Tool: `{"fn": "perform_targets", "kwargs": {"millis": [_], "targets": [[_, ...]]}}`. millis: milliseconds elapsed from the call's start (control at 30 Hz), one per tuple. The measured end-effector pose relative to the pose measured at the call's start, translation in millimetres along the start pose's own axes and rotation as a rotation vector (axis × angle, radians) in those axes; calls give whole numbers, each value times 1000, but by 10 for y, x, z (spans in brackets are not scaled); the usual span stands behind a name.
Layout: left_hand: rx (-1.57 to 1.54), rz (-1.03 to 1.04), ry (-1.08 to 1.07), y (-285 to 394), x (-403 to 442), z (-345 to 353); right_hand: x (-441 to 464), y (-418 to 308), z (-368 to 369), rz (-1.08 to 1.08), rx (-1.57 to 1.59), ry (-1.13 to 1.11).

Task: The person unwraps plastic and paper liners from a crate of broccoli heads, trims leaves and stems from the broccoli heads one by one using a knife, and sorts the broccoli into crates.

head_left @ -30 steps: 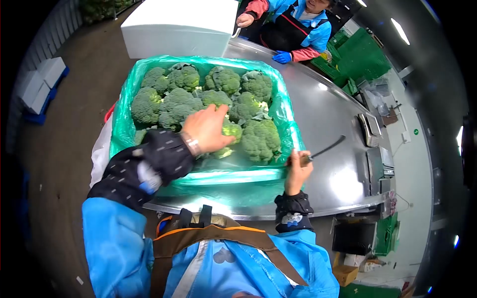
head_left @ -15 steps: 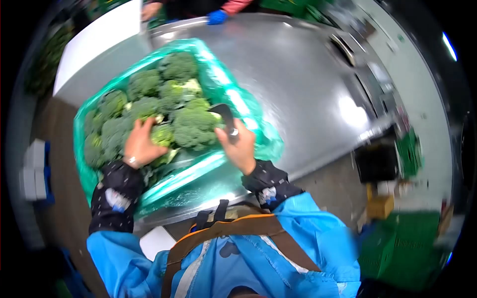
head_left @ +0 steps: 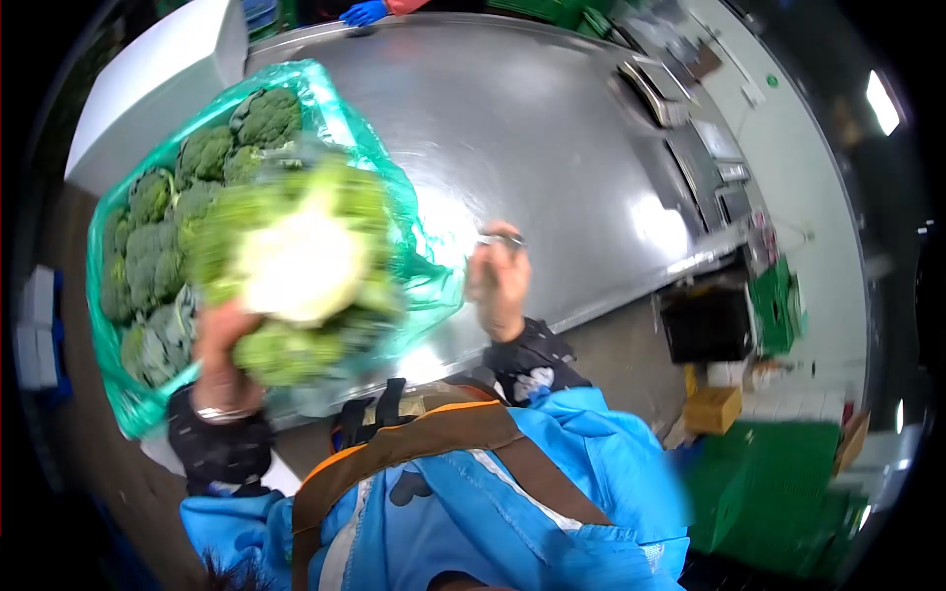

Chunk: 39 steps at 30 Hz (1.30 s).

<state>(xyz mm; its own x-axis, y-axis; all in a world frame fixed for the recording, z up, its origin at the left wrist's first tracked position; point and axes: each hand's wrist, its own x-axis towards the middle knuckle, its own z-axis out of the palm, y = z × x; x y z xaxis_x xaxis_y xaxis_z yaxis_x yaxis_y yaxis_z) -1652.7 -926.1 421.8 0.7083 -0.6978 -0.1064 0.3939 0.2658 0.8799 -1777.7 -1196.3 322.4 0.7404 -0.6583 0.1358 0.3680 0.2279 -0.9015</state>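
The steel table [head_left: 552, 128] fills the centre of the view; its left part is hidden under the load and its far edge is partly cut off by the frame. The green liner [head_left: 343, 116] stands at the table's left side, with its near right part covered by the held head. The white box [head_left: 158, 79] adjoins the liner at the far left; the frame cuts off its top. Several broccoli heads [head_left: 153, 261] lie in the liner, crowns up. The held head [head_left: 301, 266] is raised in front of the liner's near right part and is motion-blurred. Its pale cut stem faces the camera, the crown faces away, and the stem axis runs roughly along the line of sight. The left hand [head_left: 225, 345] grips the held head at its lower left edge, partly closed, with most fingers hidden behind the florets. The right hand [head_left: 501, 281], well apart over the table, is curled around the knife [head_left: 501, 237]; blur obscures the blade's direction.
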Motion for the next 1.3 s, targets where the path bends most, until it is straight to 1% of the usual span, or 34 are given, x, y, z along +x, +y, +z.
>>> {"fn": "perform_targets", "kwargs": {"millis": [33, 67, 100, 133, 167, 200, 267, 300, 333, 367, 400, 433, 533, 567, 667, 700, 800, 900, 1000, 1133, 1200, 1233, 1267, 1300], "targets": [[-48, -75, -86, -287, 82, 188, 5, -61, -297, -2, -55, 34], [-134, -138, 18, -479, 220, 706, -5, -130, -539, 57, -90, 147], [-152, -85, 28, -713, 405, 1057, -19, -149, -807, 59, -166, 254], [-159, -24, 44, -1005, 586, 1311, -35, -146, -1135, 58, -266, 284], [-127, -49, 102, -1316, 754, 1477, -36, -97, -1486, -14, -342, 223], [13, -2, 166, -1788, 963, 1481, -46, -136, -1742, -20, -475, 148], [207, -26, 326, -2448, 1235, 1478, -69, -115, -2159, -4, -700, 27], [381, -38, 442, -2747, 1338, 1431, -82, -68, -2327, -32, -860, -76], [560, -52, 554, -2942, 1384, 1413, -84, -31, -2392, -177, -1090, -164], [630, -141, 614, -2948, 1350, 1475, -81, -25, -2383, -167, -1109, -242], [623, -122, 615, -3099, 1361, 1419, -79, -9, -2383, -159, -1124, -324], [642, -148, 603, -3206, 1337, 1358, -67, 52, -2425, -127, -1142, -357], [817, -179, 601, -3086, 1239, 1571, 72, 101, -2490, -206, -1154, -437], [897, -182, 599, -2990, 1225, 1678, 119, 136, -2550, -181, -1175, -450], [913, -253, 567, -2900, 1260, 1817, 302, 3, -2526, -157, -1197, -579], [924, -241, 564, -2925, 1268, 1808, 344, 8, -2519, -161, -1174, -597], [912, -304, 586, -2904, 1326, 1814, 478, 134, -2518, -219, -1101, -675], [933, -318, 596, -2860, 1362, 1860, 530, 169, -2520, -63, -1280, -780], [1044, -261, 642, -2937, 1427, 1907, 561, 22, -2410, 172, -1400, -876], [1090, -282, 637, -2944, 1542, 1993, 705, -73, -2348, 248, -1360, -955], [1145, -217, 615, -2979, 1521, 2011, 712, -258, -2355, 296, -1333, -1032], [1153, -185, 620, -3020, 1515, 2012, 707, -291, -2341, 322, -1375, -1041], [1159, -153, 628, -3062, 1503, 2009, 713, -196, -2337, 305, -1390, -1018], [1166, -171, 642, -3107, 1495, 1996, 731, -21, -2338, 291, -1405, -999]]}}
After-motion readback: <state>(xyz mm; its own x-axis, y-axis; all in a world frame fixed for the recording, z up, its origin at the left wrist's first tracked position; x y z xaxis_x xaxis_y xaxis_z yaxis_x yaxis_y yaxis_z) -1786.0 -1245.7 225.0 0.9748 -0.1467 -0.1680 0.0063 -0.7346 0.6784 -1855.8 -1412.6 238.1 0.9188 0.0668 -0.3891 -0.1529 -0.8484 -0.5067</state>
